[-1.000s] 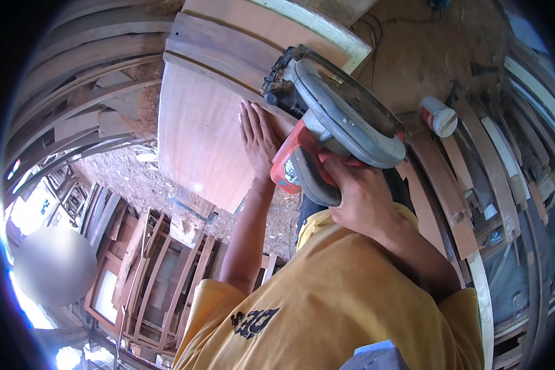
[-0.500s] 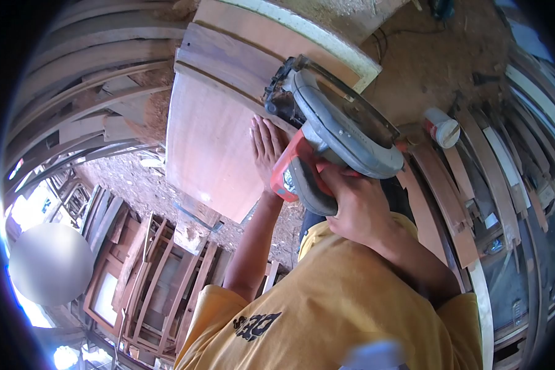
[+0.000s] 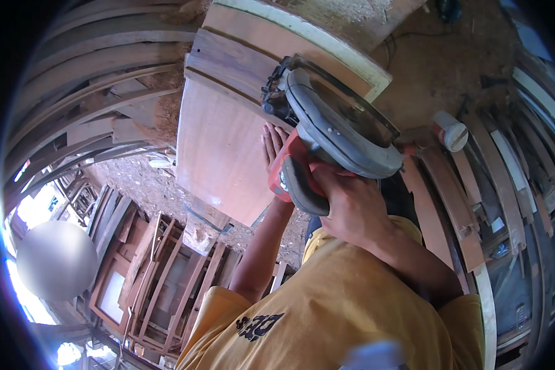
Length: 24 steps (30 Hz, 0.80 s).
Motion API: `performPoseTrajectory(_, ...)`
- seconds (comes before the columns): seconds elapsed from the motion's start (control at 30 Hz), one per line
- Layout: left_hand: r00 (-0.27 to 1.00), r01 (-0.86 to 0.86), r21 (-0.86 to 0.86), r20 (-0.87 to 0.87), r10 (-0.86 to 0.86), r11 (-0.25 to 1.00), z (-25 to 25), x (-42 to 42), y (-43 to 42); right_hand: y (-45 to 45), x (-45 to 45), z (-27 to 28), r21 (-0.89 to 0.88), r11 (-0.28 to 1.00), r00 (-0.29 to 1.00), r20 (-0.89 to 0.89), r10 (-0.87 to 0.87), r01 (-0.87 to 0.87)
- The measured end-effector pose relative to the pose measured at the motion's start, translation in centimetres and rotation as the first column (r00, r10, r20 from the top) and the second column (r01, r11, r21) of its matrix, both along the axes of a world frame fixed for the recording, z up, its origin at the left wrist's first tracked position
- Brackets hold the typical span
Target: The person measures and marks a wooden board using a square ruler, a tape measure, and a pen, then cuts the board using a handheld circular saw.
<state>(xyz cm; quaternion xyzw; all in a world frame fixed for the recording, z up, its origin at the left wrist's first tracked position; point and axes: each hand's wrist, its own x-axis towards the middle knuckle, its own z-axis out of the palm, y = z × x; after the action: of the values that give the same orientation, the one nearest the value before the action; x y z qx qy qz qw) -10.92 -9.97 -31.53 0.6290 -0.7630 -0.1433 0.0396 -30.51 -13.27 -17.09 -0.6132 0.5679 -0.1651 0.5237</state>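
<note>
My right hand (image 3: 348, 203) grips the rear handle of a circular saw (image 3: 336, 132) with a red body and grey blade guard. The saw is tilted over the right side of a pale wooden panel (image 3: 222, 148). A darker wooden strip (image 3: 234, 58) lies across the panel's far part. My left hand (image 3: 272, 143) rests on the panel, its fingers stretched out, just left of the saw's red body. The saw hides part of that hand. From this angle I cannot tell whether the blade touches the wood.
Beyond the strip is a white-edged board (image 3: 345, 52). Long planks (image 3: 450, 197) lie to the right near a white bucket (image 3: 451, 132). Curved-looking timber (image 3: 105, 58) fills the left. Wooden frames (image 3: 160, 277) stand at the lower left, beside a blurred round patch.
The panel, my left hand and the surroundings have shifted slightly right in view. The saw has stayed nearly in place, so it now sits further left over the panel and covers more of my left hand.
</note>
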Motion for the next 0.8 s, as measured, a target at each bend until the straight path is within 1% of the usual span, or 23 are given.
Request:
performPoseTrajectory(0.03,1.0,0.001,0.0,0.003,-0.001,1.0,0.3,-0.2,0.4,-0.2,0.2,0.0,0.0,1.0,1.0,0.006,-0.005,0.005)
performPoseTrajectory(0.07,0.904,-0.129,0.138,-0.391,0.174,0.982,0.8,-0.4,0.9,-0.3,0.3,0.0,0.0,1.0,1.0,0.01,-0.006,0.006)
performPoseTrajectory(0.1,0.789,-0.164,0.226,-0.554,0.265,0.96,1.3,-0.5,0.7,-0.5,0.5,0.0,0.006,1.0,1.0,0.003,-0.001,0.001)
performPoseTrajectory(0.13,0.635,-0.188,0.311,-0.685,0.356,0.932,1.8,-0.5,0.5,-0.7,0.6,0.0,0.013,1.0,1.0,-0.004,0.004,-0.004)
performPoseTrajectory(0.17,0.581,-0.18,0.377,-0.705,0.407,0.909,2.2,-0.5,0.0,-0.9,0.7,0.1,0.013,1.0,1.0,-0.001,0.003,-0.003)
performPoseTrajectory(0.23,0.527,-0.168,0.44,-0.716,0.458,0.882,1.8,-0.2,-0.4,-1.2,1.0,0.1,-0.025,1.0,1.0,-0.004,-0.01,0.01)
performPoseTrajectory(0.27,0.881,-0.139,0.222,-0.417,0.222,0.965,0.3,0.0,-0.5,-1.2,1.1,0.1,-0.025,1.0,1.0,-0.002,-0.011,0.011)
performPoseTrajectory(0.3,0.999,0.005,0.038,0.036,-0.006,0.999,0.0,-0.1,-0.9,-1.3,1.3,0.0,0.002,1.0,1.0,-0.001,-0.009,0.009)
performPoseTrajectory(0.33,0.999,0.006,0.039,0.038,-0.008,0.999,0.1,0.0,-0.9,-1.3,1.4,0.0,0.03,1.0,1.0,0.0,-0.005,0.005)
performPoseTrajectory(0.37,0.999,-0.026,0.076,-0.037,0.028,0.997,0.3,0.0,-0.8,-1.4,1.5,0.0,0.031,0.999,1.0,0.002,-0.007,0.007)
performPoseTrajectory(0.43,0.992,-0.053,0.116,-0.109,0.066,0.992,0.3,-0.1,-0.7,-1.6,1.6,0.0,0.001,1.0,1.0,-0.012,-0.002,0.002)
performPoseTrajectory(0.47,0.971,-0.123,0.132,-0.187,0.147,0.984,-0.2,-0.2,-0.2,-1.8,1.6,0.0,0.002,1.0,1.0,-0.011,-0.003,0.003)
performPoseTrajectory(0.53,0.938,-0.191,0.155,-0.261,0.227,0.969,0.3,-0.6,-0.5,-2.0,1.7,0.2,0.033,0.999,1.0,-0.014,0.01,-0.01)
performPoseTrajectory(0.57,0.816,-0.317,0.269,-0.411,0.406,0.909,0.9,-0.7,-0.5,-2.1,1.8,0.1,0.034,0.999,1.0,-0.013,0.01,-0.009)
performPoseTrajectory(0.63,0.639,-0.407,0.398,-0.52,0.567,0.822,2.6,-0.8,-2.2,-2.2,2.0,-0.1,0.02,1.0,1.0,0.004,0.003,-0.003)
performPoseTrajectory(0.67,0.655,-0.267,0.51,-0.526,0.543,0.817,3.6,0.1,-3.7,-2.3,2.0,-0.1,0.02,1.0,1.0,0.005,0.002,-0.002)
performPoseTrajectory(0.73,0.667,-0.121,0.608,-0.536,0.517,0.785,4.3,0.0,-4.5,-2.4,2.2,-0.1,0.028,1.0,1.0,-0.004,0.012,-0.012)
performPoseTrajectory(0.8,0.681,-0.126,0.593,-0.531,0.504,0.795,4.3,0.1,-4.2,-2.7,2.4,-0.1,0.027,1.0,1.0,-0.008,0.017,-0.017)
